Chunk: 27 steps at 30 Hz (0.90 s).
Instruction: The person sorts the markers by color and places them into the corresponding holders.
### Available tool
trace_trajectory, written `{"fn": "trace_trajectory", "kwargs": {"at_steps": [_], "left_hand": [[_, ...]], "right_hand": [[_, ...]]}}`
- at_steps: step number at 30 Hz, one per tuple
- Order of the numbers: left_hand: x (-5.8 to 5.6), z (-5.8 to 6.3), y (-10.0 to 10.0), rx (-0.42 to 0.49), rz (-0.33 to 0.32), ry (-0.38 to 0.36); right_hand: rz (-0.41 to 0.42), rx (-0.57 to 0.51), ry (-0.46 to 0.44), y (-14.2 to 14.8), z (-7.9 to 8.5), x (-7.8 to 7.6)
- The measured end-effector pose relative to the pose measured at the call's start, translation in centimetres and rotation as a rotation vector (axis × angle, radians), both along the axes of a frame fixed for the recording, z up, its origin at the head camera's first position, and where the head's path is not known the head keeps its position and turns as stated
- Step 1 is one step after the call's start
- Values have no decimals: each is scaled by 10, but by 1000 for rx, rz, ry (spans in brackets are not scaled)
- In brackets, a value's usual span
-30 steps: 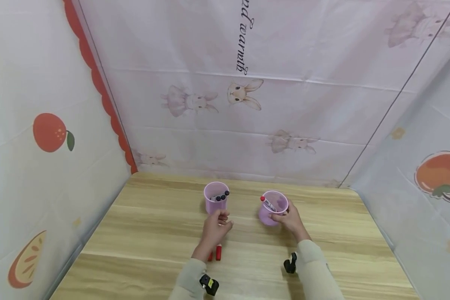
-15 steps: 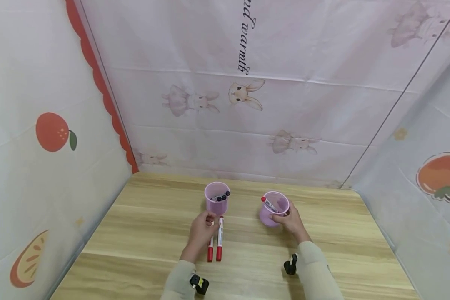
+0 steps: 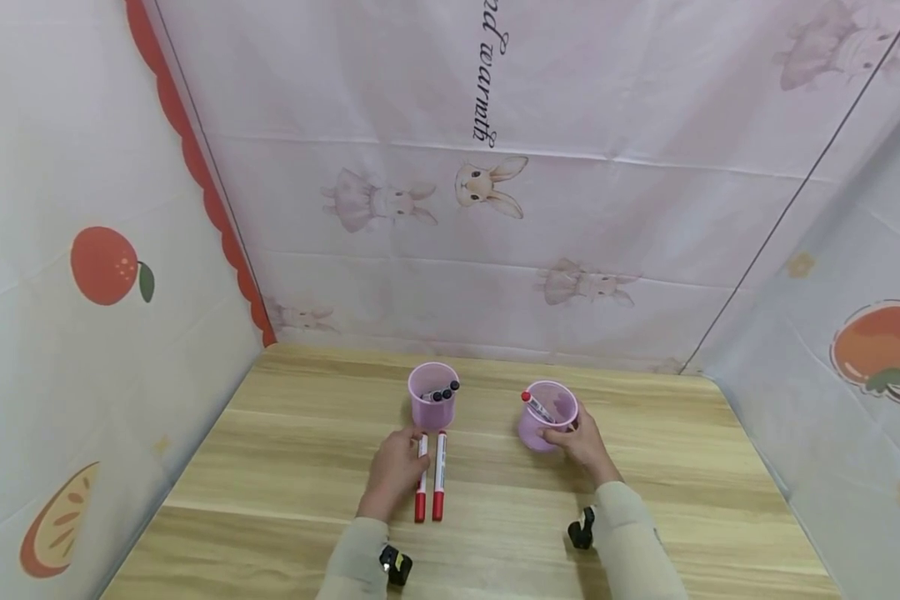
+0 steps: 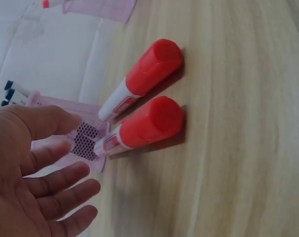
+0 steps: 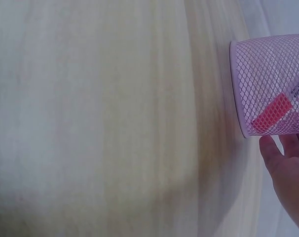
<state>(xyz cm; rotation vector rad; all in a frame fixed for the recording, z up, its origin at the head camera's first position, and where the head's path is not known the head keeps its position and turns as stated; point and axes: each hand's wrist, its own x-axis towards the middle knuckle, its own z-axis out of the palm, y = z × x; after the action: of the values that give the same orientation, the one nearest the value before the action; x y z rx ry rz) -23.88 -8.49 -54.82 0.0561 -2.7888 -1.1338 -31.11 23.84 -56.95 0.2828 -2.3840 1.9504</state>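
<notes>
Two red-capped markers lie side by side on the wooden table: the left marker [image 3: 420, 505] and the right marker [image 3: 439, 477]. My left hand [image 3: 394, 468] is at the left marker, its thumb and index finger overlapping it in the head view. In the left wrist view that hand [image 4: 46, 173] has spread, relaxed fingers around no object, just beside the marker bodies. My right hand [image 3: 588, 448] grips a pink mesh pen holder [image 3: 534, 437], thumb at the rim. A red-capped marker [image 3: 540, 408] leans inside that holder, its other red end [image 5: 273, 112] showing through the mesh.
Beyond the two loose markers stands a second pink mesh pen holder [image 3: 432, 415] with several black-capped markers [image 3: 446, 395] in it. A printed cloth wall [image 3: 450, 317] rises behind the table [image 3: 300, 450], with similar cloths left and right.
My left hand has moved back and to the left from in front of the second pen holder, down to the left marker, uncovering the right one. The right hand keeps its hold.
</notes>
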Motion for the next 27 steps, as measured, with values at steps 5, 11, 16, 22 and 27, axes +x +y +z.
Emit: {"fn": "trace_trajectory", "kwargs": {"at_steps": [5,11,16,22,27], "left_hand": [[-4,-3,2,-70,32,-29],[-7,-4,1,-116,48,-37],[-8,-3,0,-90,60,-64],[-10,-4,0,-28,74,-79],[-10,-8,-1,30,70,-77]], "right_hand": [[4,17,10,0,2,0],[10,0,20,0,3,-1],[16,32,91,1,0,-2],[21,50,64,0,6,-2],[50,37,-20,-4,23,6]]}}
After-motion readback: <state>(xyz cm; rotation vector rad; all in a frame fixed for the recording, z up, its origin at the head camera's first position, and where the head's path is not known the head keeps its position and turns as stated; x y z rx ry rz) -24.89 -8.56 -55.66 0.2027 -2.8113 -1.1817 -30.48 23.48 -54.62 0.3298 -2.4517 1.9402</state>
